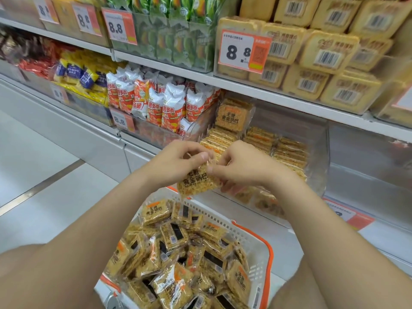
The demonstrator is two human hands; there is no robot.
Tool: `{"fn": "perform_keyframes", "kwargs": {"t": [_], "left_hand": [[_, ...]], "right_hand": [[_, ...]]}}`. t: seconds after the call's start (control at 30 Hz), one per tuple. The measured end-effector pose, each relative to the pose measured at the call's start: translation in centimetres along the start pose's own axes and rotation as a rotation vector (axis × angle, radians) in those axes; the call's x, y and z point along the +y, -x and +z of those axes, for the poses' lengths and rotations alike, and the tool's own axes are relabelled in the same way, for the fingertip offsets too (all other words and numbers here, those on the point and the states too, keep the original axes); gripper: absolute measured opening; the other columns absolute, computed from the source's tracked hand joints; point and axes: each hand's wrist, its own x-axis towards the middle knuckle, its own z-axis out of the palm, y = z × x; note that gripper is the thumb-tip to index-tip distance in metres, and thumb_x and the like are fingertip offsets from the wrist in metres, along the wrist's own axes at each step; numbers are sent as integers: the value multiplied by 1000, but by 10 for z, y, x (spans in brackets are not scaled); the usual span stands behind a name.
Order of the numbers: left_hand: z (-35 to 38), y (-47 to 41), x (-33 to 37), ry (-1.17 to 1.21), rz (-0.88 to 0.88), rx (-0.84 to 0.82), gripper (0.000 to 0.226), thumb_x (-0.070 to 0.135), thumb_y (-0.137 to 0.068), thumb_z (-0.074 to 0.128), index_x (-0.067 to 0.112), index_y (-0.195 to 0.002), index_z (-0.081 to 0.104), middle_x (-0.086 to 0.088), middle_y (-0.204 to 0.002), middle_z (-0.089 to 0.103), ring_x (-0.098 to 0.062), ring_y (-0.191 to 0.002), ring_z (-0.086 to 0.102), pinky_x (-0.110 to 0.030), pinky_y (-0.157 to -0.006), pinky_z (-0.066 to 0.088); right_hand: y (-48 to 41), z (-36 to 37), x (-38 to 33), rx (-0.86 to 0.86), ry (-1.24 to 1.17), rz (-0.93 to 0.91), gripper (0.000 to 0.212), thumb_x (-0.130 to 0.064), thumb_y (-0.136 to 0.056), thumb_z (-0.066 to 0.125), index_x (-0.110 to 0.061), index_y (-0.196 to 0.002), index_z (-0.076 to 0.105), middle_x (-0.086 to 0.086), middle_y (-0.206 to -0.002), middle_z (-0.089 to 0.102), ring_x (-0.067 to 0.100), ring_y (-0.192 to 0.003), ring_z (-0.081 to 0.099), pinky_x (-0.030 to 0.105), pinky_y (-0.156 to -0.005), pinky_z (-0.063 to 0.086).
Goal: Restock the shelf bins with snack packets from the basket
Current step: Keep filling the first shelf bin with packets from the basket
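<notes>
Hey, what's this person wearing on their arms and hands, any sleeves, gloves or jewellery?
Nothing worn shows. The left hand and right hand are ungloved, with no rings visible. The left forearm and right forearm are bare to the frame edge: no sleeves, watch or bracelet.

An 8.8 price tag (244, 51) hangs before pale barcoded packs (330, 52). Red-and-white bags (171, 108) stand one shelf below green packets (176, 43). A metal strip (42, 186) crosses the pale floor (33, 157).

Both bare forearms reach forward and converge. The left grip (176, 162) and right grip (243, 166) sit thumbs close together, fingers curled, each pinching the upper part of one square clear-wrapped golden rice-crisp packet (197, 182).
</notes>
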Motion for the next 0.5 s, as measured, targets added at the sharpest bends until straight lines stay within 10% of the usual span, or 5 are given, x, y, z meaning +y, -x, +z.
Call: {"fn": "perform_keyframes", "kwargs": {"t": [0.27, 0.5], "left_hand": [[12, -17, 9, 186, -3, 472, 31, 46, -104, 61, 34, -132, 62, 7, -117, 64, -12, -103, 65, -28, -86, 54], [23, -24, 9, 629, -269, 421, 25, 30, -106, 63, 10, -119, 69, -10, -118, 70, -20, -81, 78, -29, -72, 63]], "right_hand": [[0, -20, 7, 265, -365, 82, 31, -19, -99, 72, -7, -126, 63, 18, -117, 71, 23, -70, 79, 38, -71, 66], [-9, -27, 20, 277, -589, 79, 58, -12, -102, 66, 1, -152, 40, 19, -114, 66, 29, -80, 80, 37, -75, 66]]}}
